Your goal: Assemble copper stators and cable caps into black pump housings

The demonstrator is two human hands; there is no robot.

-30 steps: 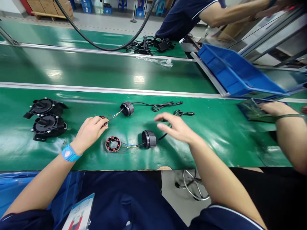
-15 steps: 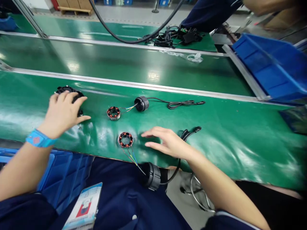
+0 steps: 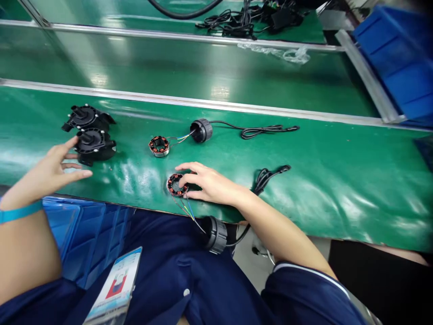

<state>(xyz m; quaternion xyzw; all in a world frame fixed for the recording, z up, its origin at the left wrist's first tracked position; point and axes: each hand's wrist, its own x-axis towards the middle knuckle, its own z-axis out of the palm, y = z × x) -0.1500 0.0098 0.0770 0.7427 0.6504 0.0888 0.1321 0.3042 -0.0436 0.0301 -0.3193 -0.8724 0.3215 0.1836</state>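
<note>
two wound rings [image 3: 162, 153], one illegible badge [image 3: 115, 286]

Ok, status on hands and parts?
Left hand open at nearer black housing. Right hand at nearer copper-wound ring, grip unclear. Its cap beyond bench, cable under right forearm.

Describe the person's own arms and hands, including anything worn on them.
The left hand and right hand are ungloved. A plain blue wristband circles the left forearm near the wrist. The left sleeve is navy; the short, navy right sleeve has white piping.
</note>
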